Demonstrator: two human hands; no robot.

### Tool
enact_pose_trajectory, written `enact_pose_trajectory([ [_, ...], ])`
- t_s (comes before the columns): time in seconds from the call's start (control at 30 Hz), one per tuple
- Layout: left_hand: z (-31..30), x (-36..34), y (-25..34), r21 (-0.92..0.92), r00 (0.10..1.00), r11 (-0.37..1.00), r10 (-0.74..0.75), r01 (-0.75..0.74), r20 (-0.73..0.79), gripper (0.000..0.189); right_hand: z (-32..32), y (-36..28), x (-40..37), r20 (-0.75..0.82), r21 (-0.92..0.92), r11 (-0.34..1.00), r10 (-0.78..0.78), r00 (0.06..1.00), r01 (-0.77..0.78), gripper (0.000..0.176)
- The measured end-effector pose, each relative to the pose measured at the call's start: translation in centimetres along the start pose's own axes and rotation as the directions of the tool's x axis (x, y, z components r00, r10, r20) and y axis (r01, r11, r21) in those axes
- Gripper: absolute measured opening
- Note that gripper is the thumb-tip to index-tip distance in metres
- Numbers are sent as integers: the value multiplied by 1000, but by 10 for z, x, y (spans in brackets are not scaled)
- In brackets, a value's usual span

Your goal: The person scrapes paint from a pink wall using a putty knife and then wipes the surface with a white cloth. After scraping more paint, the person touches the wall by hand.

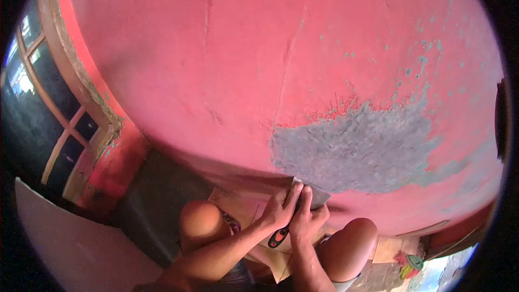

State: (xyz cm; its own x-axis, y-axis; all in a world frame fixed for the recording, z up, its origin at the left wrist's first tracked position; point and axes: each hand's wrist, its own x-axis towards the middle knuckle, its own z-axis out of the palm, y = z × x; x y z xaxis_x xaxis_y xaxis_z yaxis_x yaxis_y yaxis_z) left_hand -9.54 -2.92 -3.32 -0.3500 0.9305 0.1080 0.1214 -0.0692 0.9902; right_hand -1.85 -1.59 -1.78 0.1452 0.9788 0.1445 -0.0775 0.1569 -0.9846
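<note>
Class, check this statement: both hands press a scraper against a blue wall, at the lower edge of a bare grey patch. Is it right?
Not quite: the wall is red, not blue, as the head view shows. The rest stands: left hand and right hand both press the scraper at the lower edge of the bare grey patch.

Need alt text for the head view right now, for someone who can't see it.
The left hand and right hand press a flat scraper with a black and red handle against a pink-red painted wall, at the lower edge of a grey patch where paint is gone. A wooden-framed window is at the left.
</note>
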Motion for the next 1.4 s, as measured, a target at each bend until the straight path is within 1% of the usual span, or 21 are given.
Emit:
enact_pose_trajectory([
  [0.03, 0, 0, 7, -30, 1000, 1000, -2, 3, 8, 46, 1, -3, 2, -2, -4, 1000, -12, 1000, 12, 25],
  [0.1, 3, 0, -21, -12, 1000, 1000, -26, 26, 4, 46, -1, 8, 2, 1, 40, 999, -27, 1000, 27, 24],
  [0.13, 5, 1, -31, -5, 1000, 1000, -25, 25, -7, 45, -4, 11, 0, 7, -99, 995, -22, 1000, 22, 24],
  [0.2, 3, -2, -32, 55, 1000, 998, -7, 9, -28, 46, -4, 12, -4, 25, -116, 993, 36, 999, -33, 25],
  [0.27, 0, -2, -23, 36, 998, 998, -56, 55, 7, 46, -2, -1, -3, 24, -8, 999, 38, 999, -37, 26],
  [0.3, 2, -1, -3, -40, 999, 999, 24, -25, -45, 46, -2, -6, -1, 13, 41, 998, 38, 999, -38, 26],
  [0.4, 3, 2, -2, -57, 999, 997, -46, 47, 10, 45, -2, -1, 2, -29, -9, 999, -34, 999, 34, 26],
  [0.47, 4, 0, -13, -38, 1000, 999, -20, 19, -11, 43, -6, 8, 1, 1, -56, 998, 21, 1000, -21, 26],
  [0.53, 6, -2, -13, 47, 997, 998, 36, -32, -73, 43, -5, 6, -2, 4, -34, 998, 45, 999, -45, 26],
  [0.57, 4, -1, -11, -19, 997, 999, 36, -38, -73, 44, -3, -1, -2, 6, -6, 999, 46, 999, -46, 27],
  [0.6, -2, 0, -3, 19, 1000, 999, -29, 29, 2, 45, 2, -7, -1, -13, 93, 996, 0, 1000, 1, 27],
  [0.7, -1, -5, -10, 18, 997, 997, -73, 73, -6, 46, -3, -7, -4, 14, -34, 999, 26, 1000, -25, 27],
  [0.77, 4, -1, -26, 2, 997, 998, -63, 63, -40, 46, -4, 16, -2, 15, -53, 998, 35, 999, -34, 26],
  [0.87, -3, 1, -1, 19, 999, 999, -34, 34, 0, 44, 1, -3, -3, -4, 27, 1000, 16, 1000, -16, 26],
  [0.9, -3, 3, 1, -1, 997, 997, 72, -72, -6, 42, 2, -12, -1, -1, -3, 999, -34, 999, 34, 26],
  [1.0, -5, 3, 1, -35, 999, 999, 8, -6, 48, 41, 2, -7, 0, -1, 30, 998, -52, 999, 52, 26],
  [1.03, 2, 1, -10, 81, 996, 993, 88, -85, -30, 42, 0, 5, 2, -11, -29, 996, -88, 996, 88, 26],
  [1.13, 3, 1, -13, -22, 998, 998, -60, 59, -32, 45, 0, 3, -3, -14, -48, 999, 21, 1000, -22, 27],
  [1.17, 3, 1, -12, -52, 999, 998, 21, -23, -49, 47, 2, -2, -3, -9, -27, 1000, 8, 1000, -8, 27],
  [1.23, -2, 5, -6, -54, 1000, 999, -10, 8, -26, 47, 6, -23, 0, -4, 9, 1000, -14, 1000, 14, 28],
  [1.4, 1, -3, -27, 42, 997, 998, -54, 56, -50, 48, -2, 21, -4, 27, -31, 998, 48, 998, -48, 26],
])
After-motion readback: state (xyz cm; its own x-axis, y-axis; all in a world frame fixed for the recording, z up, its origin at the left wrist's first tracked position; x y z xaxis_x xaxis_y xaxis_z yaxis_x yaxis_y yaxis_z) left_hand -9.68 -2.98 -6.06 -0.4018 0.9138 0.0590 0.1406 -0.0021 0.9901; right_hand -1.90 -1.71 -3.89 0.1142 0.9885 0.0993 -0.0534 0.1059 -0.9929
